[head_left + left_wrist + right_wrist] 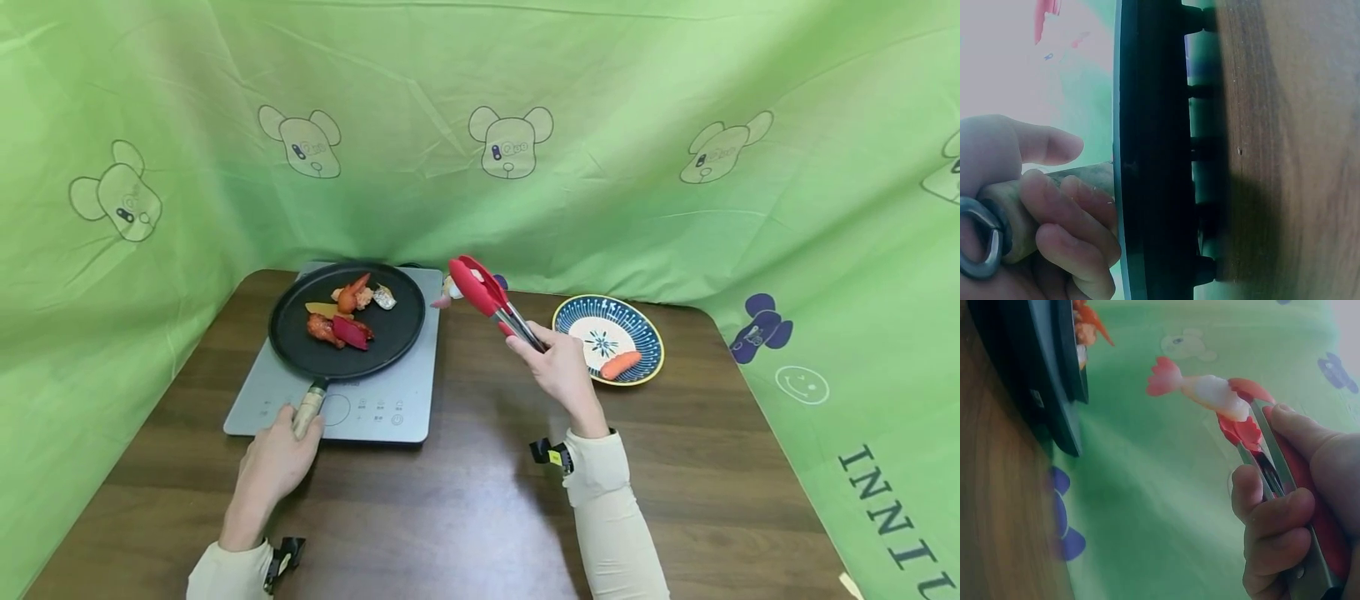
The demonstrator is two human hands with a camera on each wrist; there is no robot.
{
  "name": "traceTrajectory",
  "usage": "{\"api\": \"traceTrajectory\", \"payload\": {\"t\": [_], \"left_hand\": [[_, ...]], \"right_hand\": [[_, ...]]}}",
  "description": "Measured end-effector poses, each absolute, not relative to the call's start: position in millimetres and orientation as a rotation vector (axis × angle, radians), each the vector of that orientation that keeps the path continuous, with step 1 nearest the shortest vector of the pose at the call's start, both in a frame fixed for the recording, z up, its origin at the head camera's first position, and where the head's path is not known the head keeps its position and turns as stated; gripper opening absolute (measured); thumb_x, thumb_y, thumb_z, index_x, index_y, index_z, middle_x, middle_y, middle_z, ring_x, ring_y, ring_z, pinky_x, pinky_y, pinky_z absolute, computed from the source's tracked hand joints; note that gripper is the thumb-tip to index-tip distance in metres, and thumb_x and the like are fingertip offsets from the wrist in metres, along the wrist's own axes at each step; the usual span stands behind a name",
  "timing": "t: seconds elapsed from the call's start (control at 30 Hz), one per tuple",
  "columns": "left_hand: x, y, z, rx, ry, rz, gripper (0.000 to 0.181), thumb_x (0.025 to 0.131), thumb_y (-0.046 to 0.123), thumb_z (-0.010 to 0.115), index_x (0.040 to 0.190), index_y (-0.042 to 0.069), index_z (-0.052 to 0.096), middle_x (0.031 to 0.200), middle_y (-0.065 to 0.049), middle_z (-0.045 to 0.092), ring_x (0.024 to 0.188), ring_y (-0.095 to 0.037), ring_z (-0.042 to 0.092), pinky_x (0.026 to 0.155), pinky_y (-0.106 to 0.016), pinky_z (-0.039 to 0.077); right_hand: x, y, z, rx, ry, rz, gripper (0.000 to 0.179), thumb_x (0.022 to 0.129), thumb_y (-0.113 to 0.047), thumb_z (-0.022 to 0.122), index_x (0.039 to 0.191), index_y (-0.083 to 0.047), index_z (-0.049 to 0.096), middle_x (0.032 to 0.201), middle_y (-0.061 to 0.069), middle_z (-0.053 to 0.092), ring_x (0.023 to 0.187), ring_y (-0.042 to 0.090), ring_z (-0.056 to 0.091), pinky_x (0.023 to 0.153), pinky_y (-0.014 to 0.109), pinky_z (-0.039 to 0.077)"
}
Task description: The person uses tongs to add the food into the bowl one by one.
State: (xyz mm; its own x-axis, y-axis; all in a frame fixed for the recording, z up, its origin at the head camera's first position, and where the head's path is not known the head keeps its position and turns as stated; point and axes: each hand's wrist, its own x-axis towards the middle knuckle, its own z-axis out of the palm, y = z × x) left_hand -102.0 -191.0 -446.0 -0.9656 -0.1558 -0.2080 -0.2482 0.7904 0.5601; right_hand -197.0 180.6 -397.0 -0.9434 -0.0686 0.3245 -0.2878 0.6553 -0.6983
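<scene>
My left hand (pixel 277 458) grips the handle (pixel 308 410) of a flat black pan (pixel 401 337); in the left wrist view its fingers (pixel 1072 200) curl round the handle. Several food pieces lie in the pan, among them a brown chicken drumstick (pixel 322 328) and a dark red slice (pixel 349 332). Right of the pan, my right hand (pixel 562 371) holds red-tipped metal tongs (pixel 480 285) in the air. Between the tong tips is a whitish shrimp with a pink tail (pixel 1213 394), clear in the right wrist view and partly hidden in the head view.
The pan stands on a grey induction cooker (pixel 416 383) at the left of the brown wooden table (pixel 465 500). At the back right is a blue-patterned plate (pixel 645 329) holding an orange carrot-like piece (pixel 621 365). Green cloth (pixel 420 200) hangs round the table.
</scene>
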Motion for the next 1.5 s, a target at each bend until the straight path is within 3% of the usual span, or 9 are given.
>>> {"api": "traceTrajectory", "payload": {"t": [0.6,0.97,1.5], "left_hand": [[-103,-191,-447,-0.318,2.838,0.920,0.057,0.096,0.050,0.038,0.121,-0.002,0.038,0.069,-0.011,0.045,0.053,-0.023,0.045,0.045,-0.035,0.034],[-103,-192,-447,-0.307,2.834,0.933,0.058,0.096,0.052,0.037,0.119,-0.001,0.038,0.068,-0.012,0.045,0.052,-0.023,0.045,0.044,-0.036,0.034],[-104,-192,-448,-0.304,2.837,0.926,0.055,0.096,0.050,0.038,0.118,-0.001,0.039,0.068,-0.011,0.045,0.052,-0.023,0.045,0.044,-0.036,0.034]], "right_hand": [[-210,147,-406,0.346,-2.680,1.065,0.034,0.085,-0.046,0.067,0.110,-0.022,0.070,0.072,0.003,0.059,0.059,0.017,0.049,0.053,0.031,0.039],[-222,136,-404,0.384,-2.717,1.055,0.035,0.086,-0.053,0.062,0.110,-0.027,0.069,0.066,-0.001,0.055,0.057,0.015,0.047,0.052,0.031,0.038],[-239,116,-391,0.465,-2.752,1.111,0.038,0.087,-0.052,0.061,0.112,-0.024,0.068,0.059,-0.003,0.051,0.049,0.012,0.042,0.048,0.029,0.035]]}}
